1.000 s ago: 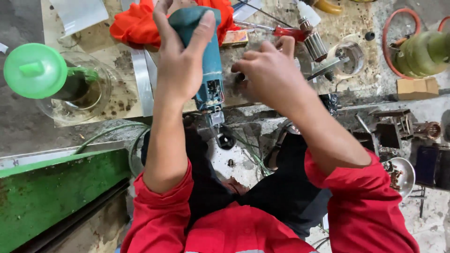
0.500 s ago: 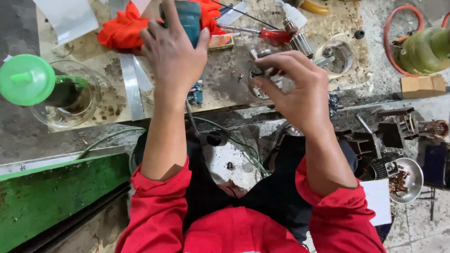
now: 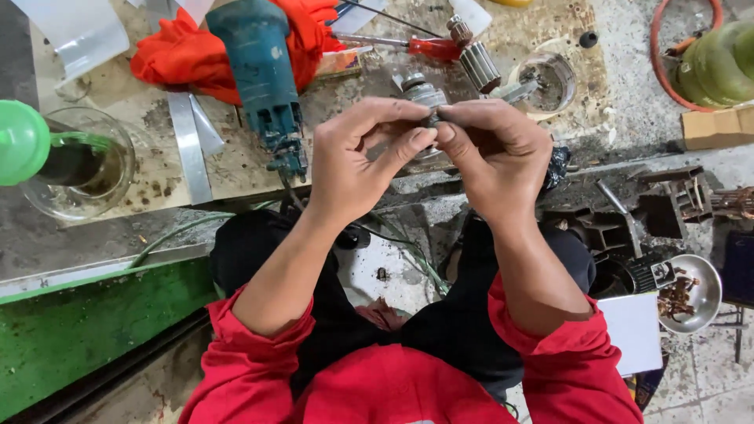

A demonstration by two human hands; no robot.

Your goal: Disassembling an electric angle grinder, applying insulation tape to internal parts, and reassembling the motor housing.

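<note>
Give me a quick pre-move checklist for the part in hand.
1. Left hand on the metal part: ok, fingers pinch it.
2. Right hand on the same part: ok, fingertips meet the left's.
3. Part clear of the bench: ok, held above it.
4. Drill out of the hands: ok, lies on the bench against the orange rag.
5. Screwdriver within reach: ok, just beyond the hands.
6. Part's condition: cannot tell, mostly hidden by fingers.

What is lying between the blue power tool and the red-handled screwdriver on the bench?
In the head view, orange cloth lies between the blue power tool and the red-handled screwdriver.
</note>
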